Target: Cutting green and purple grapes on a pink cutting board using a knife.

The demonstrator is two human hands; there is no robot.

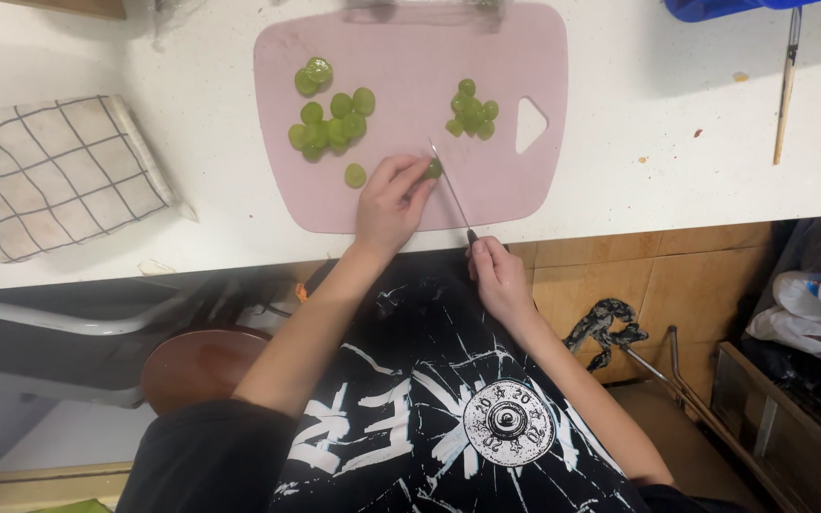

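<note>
Surface: white speckled countertop (pixel 677 114), seen from above, its front edge running above tan floor tiles.
Left hand (pixel 390 201): fingers bunched narrow on a green grape (pixel 434 169), pinning it to the board near the lower middle.
Right hand (pixel 498 274): closed around the dark handle of a knife (pixel 450 186), just off the counter edge; the thin blade slants up and left, its edge meeting the grape.
Board: pink cutting board (pixel 410 52), rounded corners, triangular hanging hole at right.
Cut pieces, left: loose group of grape halves (pixel 332 122), one lying apart below.
Cut pieces, right: smaller heap (pixel 472 108) beside the hole.
Left of board: checked oven mitt (pixel 45 176), white with dark lines, flat on the counter.
Far right: thin wooden-handled brush (pixel 787 85), well apart from the board.
</note>
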